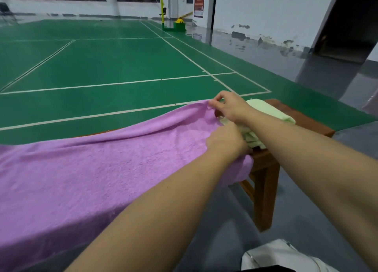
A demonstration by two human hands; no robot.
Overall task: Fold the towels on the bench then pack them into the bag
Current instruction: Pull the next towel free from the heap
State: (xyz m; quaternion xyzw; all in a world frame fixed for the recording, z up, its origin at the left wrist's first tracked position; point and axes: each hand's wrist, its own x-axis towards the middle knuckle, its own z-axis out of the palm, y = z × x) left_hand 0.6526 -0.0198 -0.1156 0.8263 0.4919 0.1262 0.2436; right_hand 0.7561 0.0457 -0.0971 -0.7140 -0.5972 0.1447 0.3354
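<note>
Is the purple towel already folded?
No, the purple towel lies spread flat along the bench, with both hands gripping its far end beside the green towel.

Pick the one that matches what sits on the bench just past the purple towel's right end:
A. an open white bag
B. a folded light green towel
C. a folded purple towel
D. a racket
B: a folded light green towel lies on the wooden bench beyond the purple towel, behind both hands.

Dim, even indoor light filled the hall, casting only soft shadows. A pale sheen of glare lay on the wet-looking grey floor [206,34] by the far wall. The wide-angle lens bowed the court lines [114,83] and stretched the blurred forearms near the frame's lower edge.
</note>
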